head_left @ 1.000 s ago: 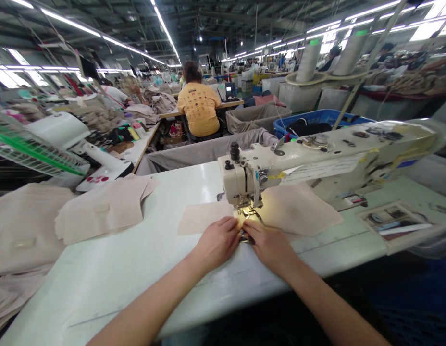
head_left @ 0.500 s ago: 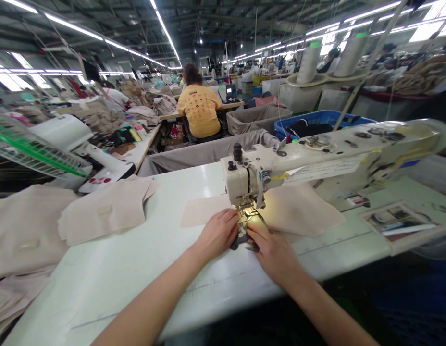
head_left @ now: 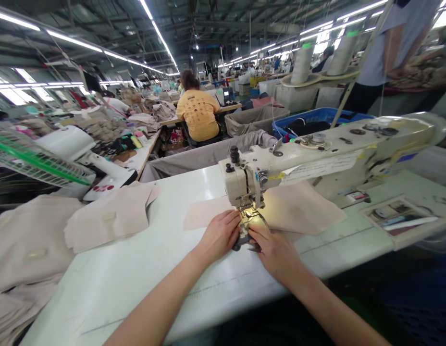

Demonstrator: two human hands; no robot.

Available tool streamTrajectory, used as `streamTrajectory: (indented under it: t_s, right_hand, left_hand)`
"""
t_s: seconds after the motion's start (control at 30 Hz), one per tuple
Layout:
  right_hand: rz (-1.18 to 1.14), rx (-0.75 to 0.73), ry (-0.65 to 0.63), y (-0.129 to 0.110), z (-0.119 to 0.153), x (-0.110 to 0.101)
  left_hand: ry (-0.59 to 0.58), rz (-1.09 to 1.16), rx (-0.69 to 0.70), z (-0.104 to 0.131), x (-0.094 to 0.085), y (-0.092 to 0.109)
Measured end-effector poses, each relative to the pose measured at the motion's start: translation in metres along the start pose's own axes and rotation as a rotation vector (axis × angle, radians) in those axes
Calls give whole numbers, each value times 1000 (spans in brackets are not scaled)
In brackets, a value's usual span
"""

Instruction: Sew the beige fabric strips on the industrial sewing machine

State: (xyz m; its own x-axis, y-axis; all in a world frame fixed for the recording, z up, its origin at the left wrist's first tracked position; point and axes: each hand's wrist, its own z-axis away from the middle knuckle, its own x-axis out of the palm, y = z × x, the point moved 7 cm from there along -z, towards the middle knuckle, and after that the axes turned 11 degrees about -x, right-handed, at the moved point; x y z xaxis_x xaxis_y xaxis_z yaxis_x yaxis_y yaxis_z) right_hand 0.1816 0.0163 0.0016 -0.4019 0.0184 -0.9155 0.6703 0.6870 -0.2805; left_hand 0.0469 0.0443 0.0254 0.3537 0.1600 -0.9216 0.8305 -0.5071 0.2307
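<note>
A white sewing machine (head_left: pixel 291 161) stands on the pale table (head_left: pixel 143 269), its lamp lighting the needle area. Beige fabric (head_left: pixel 302 209) lies under the machine arm, and a lighter piece (head_left: pixel 201 214) reaches out to the left of the needle. My left hand (head_left: pixel 221 234) is just left of the presser foot, fingers pressed together and bent at the fabric's edge; what they hold is too small to tell. My right hand (head_left: pixel 275 250) is right of the foot, its fingertips together by the lit plate, with their contact partly hidden.
Stacked beige pieces (head_left: pixel 111 216) lie on the left, beside a white fan (head_left: pixel 68 144). A tray of small tools (head_left: pixel 401 216) is at the right. Beyond are a grey cloth bin (head_left: pixel 208 151), a blue basket (head_left: pixel 316 120) and a seated person (head_left: pixel 197 113).
The view has shifted slightly. A standing person has come into view at the upper right. Both hands stay at nearly the same place by the presser foot.
</note>
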Motion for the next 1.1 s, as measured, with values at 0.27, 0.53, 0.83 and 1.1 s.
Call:
streamTrajectory:
  t_s: [0.27,0.53,0.83,1.1]
  right_hand:
    - [-11,13,-14,0,-1,0]
    - [-23,16,4,1,-1,1]
    - [-185,-14,126,3,10,-15]
    - [-96,-72,51,-5,27,-9]
  left_hand:
    - [-22,-17,5,-1,0,-1]
    - [-26,-44,-33,-4,-2,-6]
    - [-173,-155,-127,21,-6,37]
    - [-116,-147,-32,39,-1,47]
